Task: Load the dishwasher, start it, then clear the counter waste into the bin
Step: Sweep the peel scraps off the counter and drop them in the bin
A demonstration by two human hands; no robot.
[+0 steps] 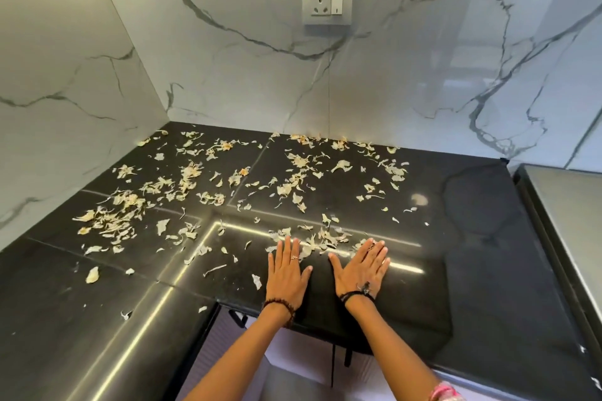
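I am looking down at the black counter (472, 254), and I am judging the run to be in its last stage, the waste clearing. No dishwasher or bin is showing, so I cannot confirm loading or starting. The clearing itself is barely begun: pale dry peelings (182, 185) are lying scattered over most of the corner, from the back wall to the near edge.

Grip state: my left hand (288, 273) and right hand (363, 270) are both lying flat, fingers straight and spread, palms down on the counter, grasping nothing. Their fingertips are touching a small ridge of peelings (322, 239) just ahead of them, so I read this as a sweep to gather.

Counts: two hands, one wall socket (327, 0), one bracelet per wrist; peelings too many to count.
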